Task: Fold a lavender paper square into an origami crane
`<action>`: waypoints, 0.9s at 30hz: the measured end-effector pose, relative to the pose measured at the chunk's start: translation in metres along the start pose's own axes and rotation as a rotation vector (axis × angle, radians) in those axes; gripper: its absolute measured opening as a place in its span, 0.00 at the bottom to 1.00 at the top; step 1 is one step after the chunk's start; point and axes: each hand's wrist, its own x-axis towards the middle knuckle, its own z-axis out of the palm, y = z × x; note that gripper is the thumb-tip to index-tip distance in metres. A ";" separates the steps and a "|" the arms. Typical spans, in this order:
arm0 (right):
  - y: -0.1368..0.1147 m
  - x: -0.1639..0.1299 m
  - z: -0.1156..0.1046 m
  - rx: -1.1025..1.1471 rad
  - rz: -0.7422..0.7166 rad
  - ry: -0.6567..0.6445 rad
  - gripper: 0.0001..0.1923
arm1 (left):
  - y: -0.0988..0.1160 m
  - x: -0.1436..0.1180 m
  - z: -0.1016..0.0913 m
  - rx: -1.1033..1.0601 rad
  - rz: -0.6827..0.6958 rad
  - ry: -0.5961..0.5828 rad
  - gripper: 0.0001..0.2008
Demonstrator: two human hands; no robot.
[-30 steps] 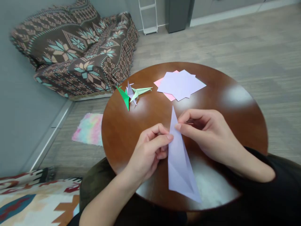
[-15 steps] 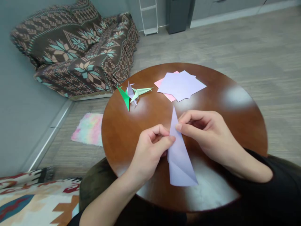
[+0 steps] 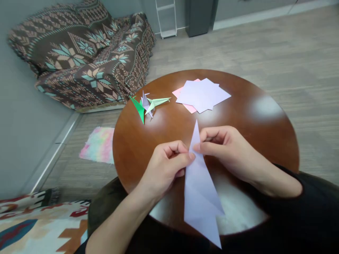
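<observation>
A folded sheet of lavender origami paper (image 3: 199, 190) is held over the near part of the round table, its narrow tip pointing away from me. My left hand (image 3: 166, 165) pinches its left edge between thumb and fingers. From the other side my right hand (image 3: 225, 148) pinches the upper right edge, the thumb lying on the paper's face. Toward my body the paper widens, and a lower flap hangs down to a sharp corner. The fingers behind the paper are partly hidden.
On the brown round table (image 3: 249, 137) lies a fanned stack of lavender and pink paper (image 3: 203, 95). Left of it sit folded paper cranes, one green (image 3: 138, 110), one lavender (image 3: 145, 103) and one pale green (image 3: 158, 102). A patterned sofa (image 3: 87, 63) stands beyond.
The lower part of the paper has opened out, and a flap now extends down toward me. My right thumb has slid left and slightly down across the paper.
</observation>
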 end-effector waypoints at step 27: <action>0.002 -0.007 0.010 -0.115 0.028 -0.120 0.10 | 0.003 0.002 -0.012 0.021 0.358 0.262 0.15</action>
